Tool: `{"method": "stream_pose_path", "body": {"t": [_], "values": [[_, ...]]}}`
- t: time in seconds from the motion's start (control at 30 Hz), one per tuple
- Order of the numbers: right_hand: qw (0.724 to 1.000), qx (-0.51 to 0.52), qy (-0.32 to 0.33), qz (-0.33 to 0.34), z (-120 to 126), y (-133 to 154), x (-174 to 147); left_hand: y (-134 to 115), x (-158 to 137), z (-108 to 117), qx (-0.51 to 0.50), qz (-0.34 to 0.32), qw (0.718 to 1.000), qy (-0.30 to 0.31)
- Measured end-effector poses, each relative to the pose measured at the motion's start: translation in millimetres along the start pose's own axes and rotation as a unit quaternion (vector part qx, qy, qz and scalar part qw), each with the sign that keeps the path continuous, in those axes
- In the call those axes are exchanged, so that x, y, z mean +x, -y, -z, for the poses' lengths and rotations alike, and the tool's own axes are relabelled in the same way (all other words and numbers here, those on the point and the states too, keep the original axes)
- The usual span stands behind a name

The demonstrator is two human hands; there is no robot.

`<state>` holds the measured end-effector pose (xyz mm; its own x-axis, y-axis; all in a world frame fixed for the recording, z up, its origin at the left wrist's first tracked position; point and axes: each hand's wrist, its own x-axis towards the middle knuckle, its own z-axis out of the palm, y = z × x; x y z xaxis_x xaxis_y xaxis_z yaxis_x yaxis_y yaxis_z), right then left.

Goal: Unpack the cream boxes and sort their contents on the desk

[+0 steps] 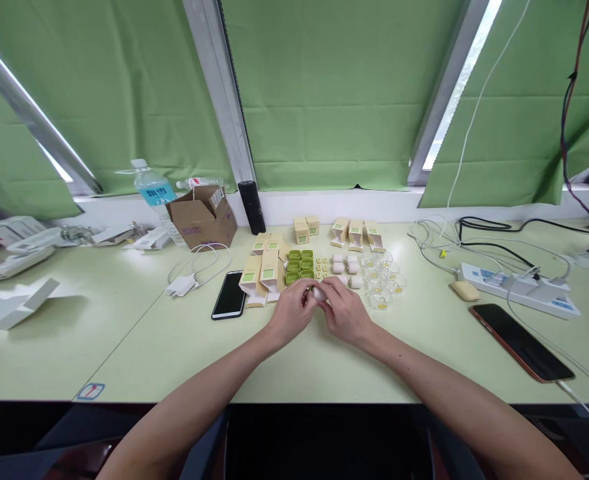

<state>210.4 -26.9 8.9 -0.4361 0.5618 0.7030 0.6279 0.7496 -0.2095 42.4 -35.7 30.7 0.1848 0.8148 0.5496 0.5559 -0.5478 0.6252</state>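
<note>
My left hand (293,311) and my right hand (347,312) meet over the table, fingers closed on a small pale pink rounded piece (318,293). Its exact kind does not show. Just beyond them stand similar pale pink pieces (353,268) in short rows. Small yellowish bits (321,261) lie between these and a block of green square cups (293,265). Clear plastic cases (379,300) with yellow marks are grouped beyond my right hand. Past my left hand are cream cardboard boxes (270,272) with open flaps.
A black phone (229,295) lies left of the boxes, near a white charger (181,285). Behind are a brown carton (201,220), a water bottle (153,190) and a black cylinder (251,208). To the right are a power strip (519,290), cables and another phone (521,341).
</note>
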Motion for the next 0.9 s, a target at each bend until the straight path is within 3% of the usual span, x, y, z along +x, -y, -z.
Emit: {"method": "stream_pose_path", "body": {"t": [0.53, 0.77, 0.9], "values": [[1.000, -0.019, 0.021, -0.012, 0.8, -1.9, -1.5, 5.2, 3.8, -5.6, -0.105, 0.139, 0.983, 0.047], [0.995, 0.091, -0.026, -0.036, 6.7, -15.7, -0.4, 16.1, 3.6, 2.3, -0.104, 0.002, 0.994, 0.041], [0.991, 0.110, -0.057, -0.040, 5.1, -21.2, -1.1, 22.6, 1.7, 1.6, -0.088, -0.013, 0.994, 0.059]]}}
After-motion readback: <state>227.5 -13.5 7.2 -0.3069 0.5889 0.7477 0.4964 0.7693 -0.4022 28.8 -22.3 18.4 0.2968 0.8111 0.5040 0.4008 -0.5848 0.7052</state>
